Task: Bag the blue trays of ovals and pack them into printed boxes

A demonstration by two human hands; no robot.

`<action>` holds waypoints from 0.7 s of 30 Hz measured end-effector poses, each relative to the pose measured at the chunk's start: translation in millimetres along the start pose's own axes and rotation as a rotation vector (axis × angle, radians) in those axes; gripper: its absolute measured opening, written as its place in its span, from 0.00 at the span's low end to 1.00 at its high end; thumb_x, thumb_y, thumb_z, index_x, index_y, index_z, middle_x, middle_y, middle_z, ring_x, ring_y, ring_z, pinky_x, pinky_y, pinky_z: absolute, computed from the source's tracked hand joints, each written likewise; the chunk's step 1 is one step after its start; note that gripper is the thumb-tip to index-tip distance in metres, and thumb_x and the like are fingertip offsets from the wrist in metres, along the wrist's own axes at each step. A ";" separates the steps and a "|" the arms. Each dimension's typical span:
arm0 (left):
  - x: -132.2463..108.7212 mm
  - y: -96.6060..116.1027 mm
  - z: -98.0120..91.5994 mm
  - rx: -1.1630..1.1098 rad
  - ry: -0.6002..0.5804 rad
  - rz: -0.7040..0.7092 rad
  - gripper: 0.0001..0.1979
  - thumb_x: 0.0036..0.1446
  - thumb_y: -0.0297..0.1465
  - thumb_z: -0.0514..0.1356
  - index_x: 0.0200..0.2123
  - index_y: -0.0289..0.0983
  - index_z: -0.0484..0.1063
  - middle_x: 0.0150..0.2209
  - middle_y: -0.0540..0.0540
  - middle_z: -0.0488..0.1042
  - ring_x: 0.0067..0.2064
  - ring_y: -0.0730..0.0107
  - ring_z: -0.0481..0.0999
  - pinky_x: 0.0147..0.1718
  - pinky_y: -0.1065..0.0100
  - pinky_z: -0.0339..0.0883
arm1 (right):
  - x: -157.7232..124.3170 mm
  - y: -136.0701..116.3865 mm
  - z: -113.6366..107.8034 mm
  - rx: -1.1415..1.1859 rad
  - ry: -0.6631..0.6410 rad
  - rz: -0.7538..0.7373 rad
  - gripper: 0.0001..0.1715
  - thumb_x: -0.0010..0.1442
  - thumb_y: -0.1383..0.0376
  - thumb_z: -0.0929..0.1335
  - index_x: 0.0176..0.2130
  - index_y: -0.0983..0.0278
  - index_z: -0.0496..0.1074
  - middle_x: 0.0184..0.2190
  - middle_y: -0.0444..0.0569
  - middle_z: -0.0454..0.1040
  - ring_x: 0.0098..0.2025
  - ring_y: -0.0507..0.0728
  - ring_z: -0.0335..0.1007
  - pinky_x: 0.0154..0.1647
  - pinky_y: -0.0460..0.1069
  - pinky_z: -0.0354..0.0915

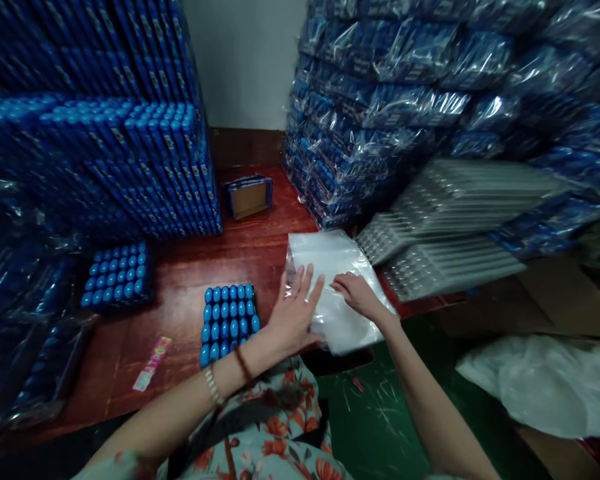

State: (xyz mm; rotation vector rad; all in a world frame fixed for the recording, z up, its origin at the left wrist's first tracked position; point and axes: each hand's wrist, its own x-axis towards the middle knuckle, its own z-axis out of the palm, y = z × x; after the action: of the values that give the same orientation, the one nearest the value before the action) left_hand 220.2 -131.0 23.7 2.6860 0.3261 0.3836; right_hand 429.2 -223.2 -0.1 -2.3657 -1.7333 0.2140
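Centre of frame: left hand, fingers spread, and right hand, fingers curled (pinch indeterminable), at stacked clear plastic.

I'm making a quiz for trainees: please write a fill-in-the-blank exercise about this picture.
1. The hand with fingers spread over the clear plastic is the ____ one.
2. The rounded tops nearest the bracelets are coloured ____.
3. The bare floor is coloured ____.
4. Seen from here, the grey stacks lie to the ____ of the clear plastic.

Missing words: left; blue; green; right.
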 end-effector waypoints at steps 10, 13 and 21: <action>84.9 -15.7 31.4 -0.050 -0.180 -0.041 0.18 0.52 0.16 0.47 0.40 0.32 0.73 0.35 0.36 0.77 0.40 0.60 0.77 0.48 0.59 0.63 | -32.1 -29.8 -43.6 -0.232 0.190 0.049 0.27 0.63 0.54 0.59 0.57 0.66 0.60 0.54 0.58 0.67 0.54 0.64 0.60 0.53 0.60 0.53; 94.4 -21.4 14.2 -0.086 -0.176 -0.022 0.16 0.51 0.16 0.49 0.36 0.33 0.73 0.33 0.40 0.77 0.36 0.64 0.76 0.36 0.68 0.66 | -26.9 -45.0 -40.0 -0.320 0.289 0.000 0.27 0.61 0.61 0.62 0.58 0.67 0.59 0.58 0.60 0.62 0.61 0.68 0.52 0.59 0.68 0.40; 83.0 -45.0 -56.1 0.061 -0.002 -0.110 0.09 0.56 0.23 0.50 0.39 0.35 0.66 0.35 0.41 0.75 0.35 0.63 0.74 0.31 0.69 0.62 | 34.2 -84.0 -27.4 -0.181 0.627 -0.159 0.16 0.63 0.71 0.56 0.41 0.65 0.69 0.33 0.50 0.75 0.36 0.54 0.70 0.38 0.47 0.60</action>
State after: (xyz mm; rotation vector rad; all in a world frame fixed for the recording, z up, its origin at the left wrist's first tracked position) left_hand 272.8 -47.6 72.0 2.7124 0.4905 0.3427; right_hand 368.2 -168.2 47.1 -2.0604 -1.6457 -0.6609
